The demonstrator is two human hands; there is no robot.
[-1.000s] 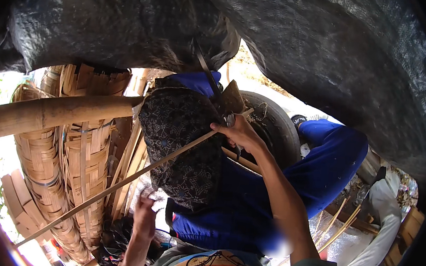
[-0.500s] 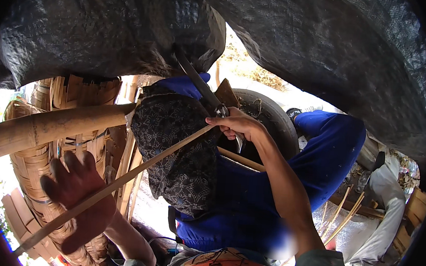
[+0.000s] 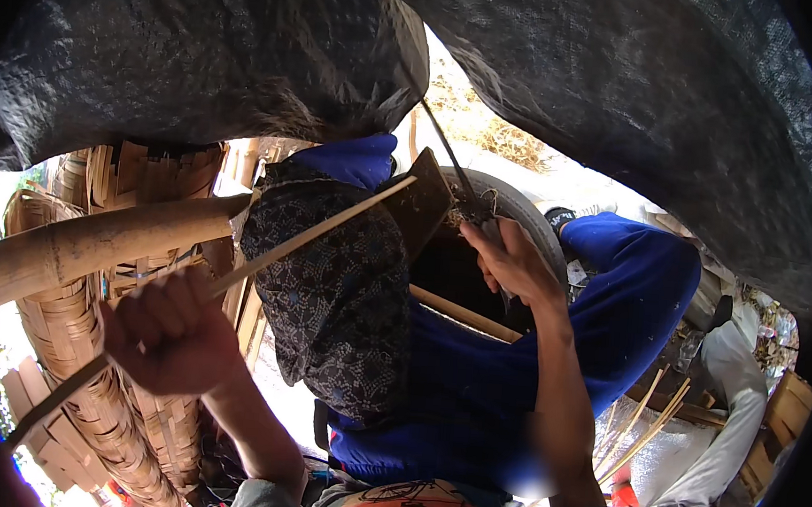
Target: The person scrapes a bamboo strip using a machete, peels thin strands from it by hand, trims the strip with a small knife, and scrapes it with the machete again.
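A long, thin bamboo strip [image 3: 328,224] slants up to the right across my lap. My left hand [image 3: 167,331] is closed round it, and the strip's lower end runs on behind toward the lower left. My right hand [image 3: 511,259] grips a knife [image 3: 444,143], its long dark blade pointing up and to the left. The strip's far end is apart from the right hand and blade, near a flat brown wooden piece [image 3: 419,203]. A dark patterned cloth [image 3: 332,295] lies over my left thigh, under the strip.
Thick bamboo pole [image 3: 96,241] juts in from the left, before tall woven bamboo baskets [image 3: 71,334]. Dark tarp [image 3: 204,51] hangs low overhead. A black tyre [image 3: 545,211] lies between my blue-trousered legs. Thin sticks [image 3: 663,417] and a pale sack [image 3: 732,371] are at the right.
My left hand has closed round the bamboo strip. My right hand has let go of the strip's end and moved right with the knife, whose blade now points more upright.
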